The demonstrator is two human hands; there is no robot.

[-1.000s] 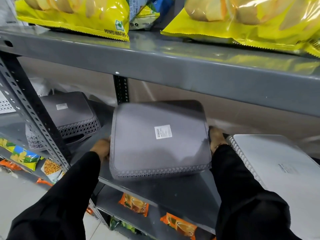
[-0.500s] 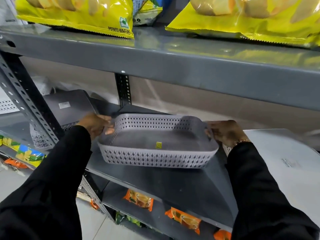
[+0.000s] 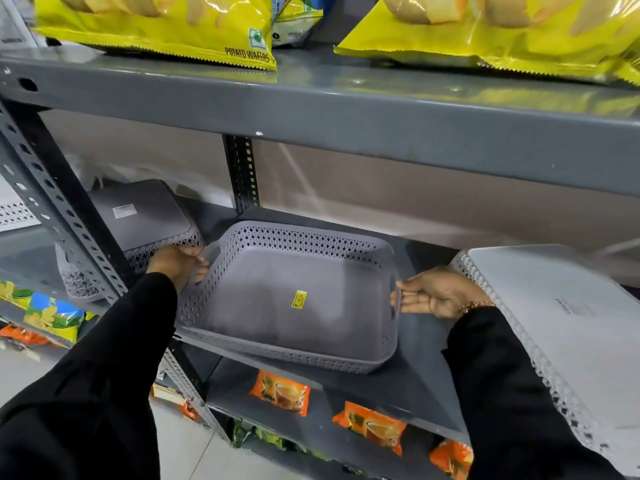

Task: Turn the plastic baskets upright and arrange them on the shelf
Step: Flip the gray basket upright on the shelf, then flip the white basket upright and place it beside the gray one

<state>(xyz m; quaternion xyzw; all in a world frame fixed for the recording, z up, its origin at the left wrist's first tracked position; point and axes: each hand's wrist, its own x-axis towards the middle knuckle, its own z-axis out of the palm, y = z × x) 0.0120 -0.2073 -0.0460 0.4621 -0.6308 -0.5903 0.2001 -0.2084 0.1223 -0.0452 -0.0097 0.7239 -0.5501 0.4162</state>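
On the middle shelf (image 3: 408, 382): one grey basket (image 3: 291, 296), upright (mouth up for loading), steadied for placement by left hand (image 3: 178, 263) curled on its rim and right hand (image 3: 436, 294) flat-open against its side; neighbouring baskets (image 3: 138, 216) remain inverted.

Above, I see two yellow wafer bags (image 3: 162, 26) lying flat (one reads "POTATO WAFERS"), with a smaller packet (image 3: 294, 19) between them. Below, orange sachets (image 3: 281, 393) line the lower tier; colourful packets (image 3: 52, 315) sit far left.
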